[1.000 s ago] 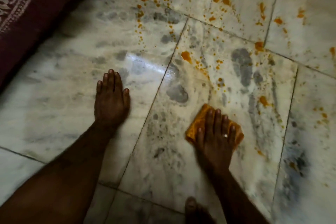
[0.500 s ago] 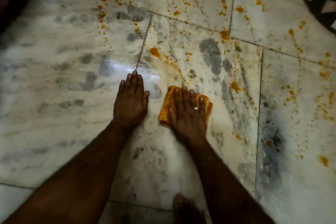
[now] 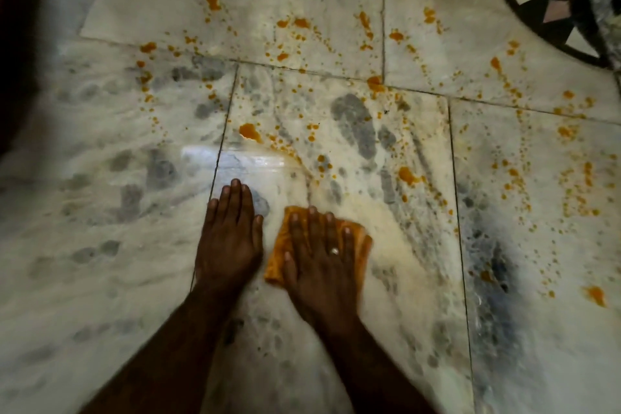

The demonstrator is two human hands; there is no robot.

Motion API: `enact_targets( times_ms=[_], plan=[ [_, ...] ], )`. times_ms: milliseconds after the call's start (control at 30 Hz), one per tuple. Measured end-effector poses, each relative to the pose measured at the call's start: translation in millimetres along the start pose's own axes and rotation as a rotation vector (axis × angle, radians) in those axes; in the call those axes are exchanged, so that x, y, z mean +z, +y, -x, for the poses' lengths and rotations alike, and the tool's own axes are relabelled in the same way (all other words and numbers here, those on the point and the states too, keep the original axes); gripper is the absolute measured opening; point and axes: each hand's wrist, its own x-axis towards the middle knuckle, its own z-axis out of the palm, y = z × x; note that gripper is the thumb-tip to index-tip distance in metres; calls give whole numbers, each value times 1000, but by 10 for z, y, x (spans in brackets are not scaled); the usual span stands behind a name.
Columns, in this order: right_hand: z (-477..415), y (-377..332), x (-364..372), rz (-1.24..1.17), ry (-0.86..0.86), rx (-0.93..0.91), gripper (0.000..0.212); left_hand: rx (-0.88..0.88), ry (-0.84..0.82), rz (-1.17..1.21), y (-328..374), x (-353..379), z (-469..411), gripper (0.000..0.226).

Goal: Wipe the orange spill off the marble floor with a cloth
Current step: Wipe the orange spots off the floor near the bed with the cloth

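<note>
My right hand (image 3: 321,255) lies flat, fingers together, pressing an orange cloth (image 3: 361,242) onto the marble floor (image 3: 100,212); the cloth shows past the hand on both sides. My left hand (image 3: 230,239) rests palm down on the bare floor just left of the cloth, holding nothing. Orange spill drops and blobs are scattered ahead and to the right: a large blob (image 3: 250,132) lies above my left hand, another blob (image 3: 406,175) is up right of the cloth. A pale smeared streak runs beside the cloth on its right.
A dark patterned inlay (image 3: 551,10) with a decorated border fills the top right corner. More orange drops (image 3: 594,294) lie at the far right. A dark shape (image 3: 13,44) edges the left side. A bright reflection (image 3: 232,158) glares just ahead of my left hand.
My right hand slid the cloth left, ending close beside my left hand. The view shifted right, so the maroon fabric left the frame and the inlay came in.
</note>
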Motion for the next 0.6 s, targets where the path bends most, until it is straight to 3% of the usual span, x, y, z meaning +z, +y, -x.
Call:
enact_targets(
  times_ms=[133,267,400,500,600],
  plan=[
    [-760,196,49,-4,7,-22,64,2,34,-4,2,-16,0,58],
    [-936,869,-9,55,-7,176,64,-29,3,4,35,-36,10,60],
    [-448,1468,-135,89,-15,409,65,-85,-49,-17,76,-4,-4,63],
    [88,1414,-144,80,6,561,64,-142,-58,26,374,35,-3,69],
    [415,986,-109,69,24,571,66,83,-53,57,807,130,97,67]
  ],
)
